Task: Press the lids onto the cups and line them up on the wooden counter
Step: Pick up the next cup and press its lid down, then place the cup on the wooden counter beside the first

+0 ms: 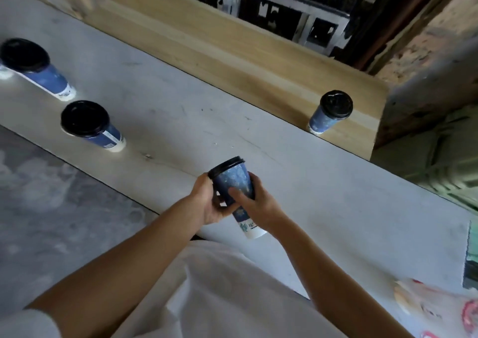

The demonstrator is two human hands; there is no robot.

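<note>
Blue cup (234,182) up off the grey worktop (181,110) right now, tilted, black lid (225,166) seated on its rim, lid end pointing away from the body and white base toward it; clasped from both sides; left grip (208,204) curled round the upper wall just under the lid; right grip (260,204) wrapped round the middle, thumb (236,193) laid across the front; both closed on that one cup, just above the near edge of the grey worktop. Over on the wooden worktop (207,45), second lidded cup (323,122) standing upright near the right end, close to the front edge. Far left on the grey worktop, nearer lidded cup (104,134) and farther lidded cup (53,80), both upright, apart from each other and well apart from the held one. White shirt (219,299) filling the bottom; something printed in red and white (439,309) at the lower right, too blurred to tell.
</note>
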